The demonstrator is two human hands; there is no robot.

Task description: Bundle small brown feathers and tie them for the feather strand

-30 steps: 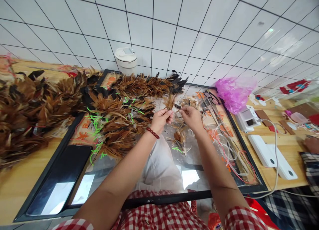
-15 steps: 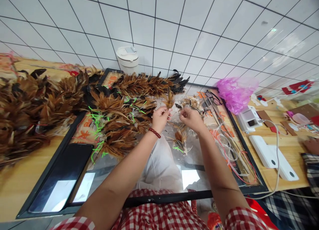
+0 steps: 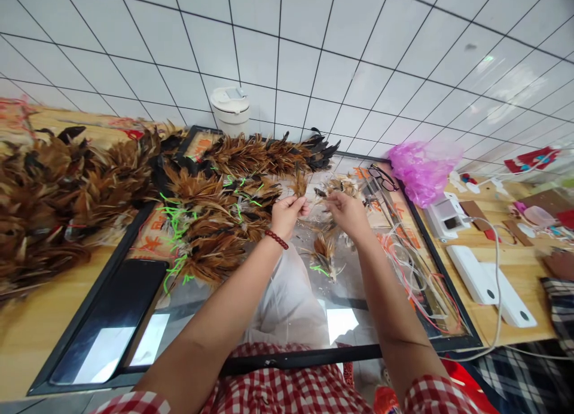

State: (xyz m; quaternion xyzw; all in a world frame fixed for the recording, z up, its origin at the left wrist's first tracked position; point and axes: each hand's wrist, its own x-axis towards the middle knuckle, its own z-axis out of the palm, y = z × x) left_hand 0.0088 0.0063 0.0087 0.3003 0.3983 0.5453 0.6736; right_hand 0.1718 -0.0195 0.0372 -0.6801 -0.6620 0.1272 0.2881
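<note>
My left hand (image 3: 288, 215), with a dark red bead bracelet on the wrist, pinches a small tuft of brown feathers (image 3: 299, 183) by its lower end. To its right, my right hand (image 3: 348, 215) has thumb and forefinger drawn together, and what lies between them is too small to make out. Just behind it is a loose pile of pale and dark feather scraps (image 3: 344, 184). A single tied feather bunch (image 3: 323, 250) with a green string lies below, between my forearms. Several brown feather bunches (image 3: 210, 255) with green strings lie left of my left hand.
Feather strips (image 3: 264, 153) lie at the back, and a large feather heap (image 3: 58, 205) fills the left. Around the black-framed glass (image 3: 305, 361) are a phone (image 3: 110, 318), white canister (image 3: 231, 110), glasses (image 3: 382, 178), pink bag (image 3: 419, 169) and white cords (image 3: 408, 258). A person's sleeve (image 3: 558, 300) shows right.
My right hand's fingers have uncurled somewhat and reach toward the left hand. The tuft in my left hand has shifted slightly left and down.
</note>
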